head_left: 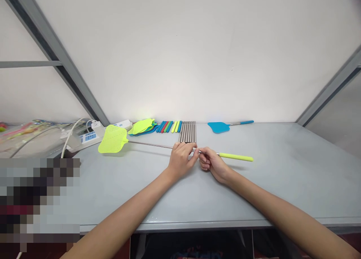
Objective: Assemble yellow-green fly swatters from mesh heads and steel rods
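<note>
A yellow-green fly swatter (113, 139) with a long thin metal shaft is held level above the grey table. My left hand (184, 157) is closed around the shaft near its middle. Close beside it, my right hand (213, 163) pinches the thicker metal part, and the yellow-green grip (236, 157) sticks out to the right. The two hands' fingertips nearly meet. Just behind my hands lies a row of metal tubes (187, 131), partly covered by my left fingers. The swatter's perforated head points to the left.
Along the wall lie stacked swatter heads (143, 126), coloured grips (165, 126) and a blue fly swatter (219, 127). At the left are power strips (88, 137) with cables and plastic bags (31, 138). The table's front edge (203, 224) runs beneath my forearms.
</note>
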`<state>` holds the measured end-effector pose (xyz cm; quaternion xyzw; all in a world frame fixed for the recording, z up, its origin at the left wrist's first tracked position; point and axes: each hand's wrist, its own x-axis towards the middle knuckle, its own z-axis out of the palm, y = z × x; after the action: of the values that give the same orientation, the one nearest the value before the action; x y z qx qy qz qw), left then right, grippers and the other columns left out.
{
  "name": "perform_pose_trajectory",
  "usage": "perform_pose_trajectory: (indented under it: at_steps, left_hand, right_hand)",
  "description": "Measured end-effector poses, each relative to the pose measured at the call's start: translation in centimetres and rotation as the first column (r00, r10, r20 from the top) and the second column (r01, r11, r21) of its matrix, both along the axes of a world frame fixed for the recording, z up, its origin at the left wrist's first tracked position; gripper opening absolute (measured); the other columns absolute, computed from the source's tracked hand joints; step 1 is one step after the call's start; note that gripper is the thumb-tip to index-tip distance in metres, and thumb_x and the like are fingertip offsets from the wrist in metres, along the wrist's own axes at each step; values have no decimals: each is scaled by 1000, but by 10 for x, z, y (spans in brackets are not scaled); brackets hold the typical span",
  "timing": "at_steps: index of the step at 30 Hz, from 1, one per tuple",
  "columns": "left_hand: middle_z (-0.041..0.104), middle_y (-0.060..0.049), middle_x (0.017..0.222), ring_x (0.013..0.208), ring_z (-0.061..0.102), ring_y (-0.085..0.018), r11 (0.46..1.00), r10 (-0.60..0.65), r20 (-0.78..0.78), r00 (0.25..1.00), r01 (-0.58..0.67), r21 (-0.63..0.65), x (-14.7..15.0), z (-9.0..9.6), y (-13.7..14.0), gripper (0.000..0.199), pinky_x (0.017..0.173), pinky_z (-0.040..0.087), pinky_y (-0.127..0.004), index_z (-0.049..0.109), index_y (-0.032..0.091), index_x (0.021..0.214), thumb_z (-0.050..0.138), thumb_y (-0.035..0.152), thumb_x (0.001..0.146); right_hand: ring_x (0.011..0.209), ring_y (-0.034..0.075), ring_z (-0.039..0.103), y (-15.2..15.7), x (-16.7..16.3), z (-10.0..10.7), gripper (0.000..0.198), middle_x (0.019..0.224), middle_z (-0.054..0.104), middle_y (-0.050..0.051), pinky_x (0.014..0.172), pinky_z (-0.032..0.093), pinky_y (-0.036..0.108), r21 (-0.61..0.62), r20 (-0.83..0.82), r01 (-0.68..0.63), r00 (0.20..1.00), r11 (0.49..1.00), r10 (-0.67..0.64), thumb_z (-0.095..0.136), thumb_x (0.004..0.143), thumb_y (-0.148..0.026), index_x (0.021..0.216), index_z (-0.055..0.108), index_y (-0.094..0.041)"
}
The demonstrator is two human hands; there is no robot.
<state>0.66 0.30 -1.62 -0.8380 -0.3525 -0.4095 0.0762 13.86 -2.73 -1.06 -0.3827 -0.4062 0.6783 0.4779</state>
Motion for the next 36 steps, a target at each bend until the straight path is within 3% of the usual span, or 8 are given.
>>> perform_pose_trajectory:
  at_steps: [7,19,27,36]
  left_hand:
    - [53,2,61,59,48,-10,1000,7,-14,1000,-8,-26,0,1,1,12,65,31,-28,45,17,71,41,26,78]
    - [54,3,51,48,48,-10,978,-68,-176,982,100,181,-20,9,18,11,50,29,-24,48,19,68,42,25,75]
    - [53,3,49,45,47,-10,967,-57,-232,971,112,231,-24,11,27,15,49,29,-25,48,19,66,40,28,76]
    - [49,3,45,44,46,-9,957,-65,-303,951,145,251,-28,12,36,27,46,26,-25,45,19,56,38,32,78]
  right_hand:
    - [36,6,20,-1,-2,1,34,40,18,-7,41,15,23,5,12,34,999,999,-34,41,72,-32,44,31,-17]
    - [37,6,20,-5,-13,-3,35,41,17,-7,41,17,23,-17,-50,20,999,1000,-20,40,74,-35,45,30,-18]
    - [36,6,21,-4,-13,-2,36,41,18,-7,41,17,22,-3,-51,3,999,1000,-3,41,73,-37,46,30,-17]
    - [34,6,21,-2,-17,-4,35,39,18,-8,39,17,22,-18,-67,85,994,996,-86,42,72,-35,44,31,-17]
